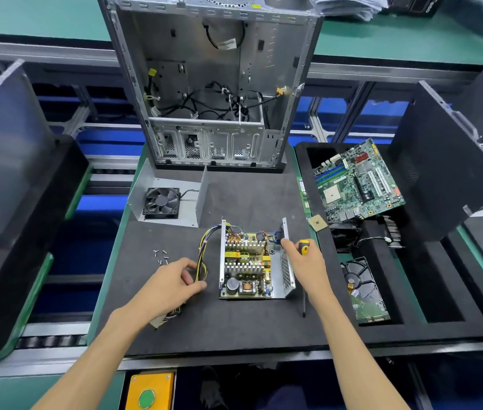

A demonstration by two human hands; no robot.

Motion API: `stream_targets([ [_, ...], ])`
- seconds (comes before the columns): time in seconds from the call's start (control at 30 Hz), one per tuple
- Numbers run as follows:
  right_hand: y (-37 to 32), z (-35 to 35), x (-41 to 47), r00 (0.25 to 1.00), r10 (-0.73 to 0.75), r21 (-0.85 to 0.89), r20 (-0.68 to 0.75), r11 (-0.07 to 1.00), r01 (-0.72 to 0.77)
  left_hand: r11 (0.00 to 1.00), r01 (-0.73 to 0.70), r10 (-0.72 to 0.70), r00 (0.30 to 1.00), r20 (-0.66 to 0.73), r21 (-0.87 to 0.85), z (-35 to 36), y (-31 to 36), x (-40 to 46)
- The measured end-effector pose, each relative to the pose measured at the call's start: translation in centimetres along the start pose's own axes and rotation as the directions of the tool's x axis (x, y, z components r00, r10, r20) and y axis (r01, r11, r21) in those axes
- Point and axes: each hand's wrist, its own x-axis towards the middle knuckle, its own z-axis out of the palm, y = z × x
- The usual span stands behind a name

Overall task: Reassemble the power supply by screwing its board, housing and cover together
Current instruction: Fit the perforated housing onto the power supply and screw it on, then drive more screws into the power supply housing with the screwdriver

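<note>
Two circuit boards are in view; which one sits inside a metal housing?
The power supply board, between the hands on the dark mat, sits inside the open metal housing. The green motherboard lies bare in the black tray on the right.

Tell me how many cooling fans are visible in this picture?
2. One fan sits in the cover, left of the power supply; one dark fan lies below the motherboard. Others may be hidden.
</note>
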Motion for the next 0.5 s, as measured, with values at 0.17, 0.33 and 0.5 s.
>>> stream_targets([
  [0.17,-1.0,-0.2,-0.4,0.996,-0.080,-0.032,-0.043,0.996,0.079,1.000,-0.004,0.005,0.984,-0.177,0.008,-1.4,0.0,0.8],
  [0.33,-4.7,-0.7,-0.5,0.950,-0.285,-0.079,-0.130,0.958,0.277,0.998,-0.067,0.057,0.893,-0.447,-0.005,-5.1,0.4,3.1],
  [0.5,-9.7,1.1,-0.5,0.960,-0.269,0.021,0.077,0.963,0.268,0.957,-0.008,0.135,0.898,-0.420,0.290,-7.2,0.9,7.0],
])
